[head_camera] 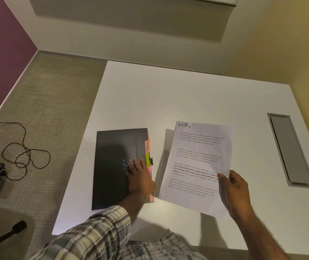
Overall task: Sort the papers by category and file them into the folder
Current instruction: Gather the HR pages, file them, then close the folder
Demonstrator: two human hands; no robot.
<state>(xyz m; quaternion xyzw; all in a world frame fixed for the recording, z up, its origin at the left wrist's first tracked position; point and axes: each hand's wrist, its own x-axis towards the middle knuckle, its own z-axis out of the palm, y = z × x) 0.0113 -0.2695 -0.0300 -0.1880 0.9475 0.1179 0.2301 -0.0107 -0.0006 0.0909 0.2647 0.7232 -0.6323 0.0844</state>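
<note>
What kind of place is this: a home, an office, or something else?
Probably an office: a plain white desk with a built-in cable hatch, woven carpet on the floor, and a tabbed black folder beside a printed sheet headed HR.

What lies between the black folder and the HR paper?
Head view: coloured tabs jutting from the black folder, then bare white table up to the HR paper.

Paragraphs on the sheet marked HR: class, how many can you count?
4, stacked down the sheet held by the right hand: first under the heading, second below, third partly bold, fourth lowest. The thumb hides some line ends.
</note>
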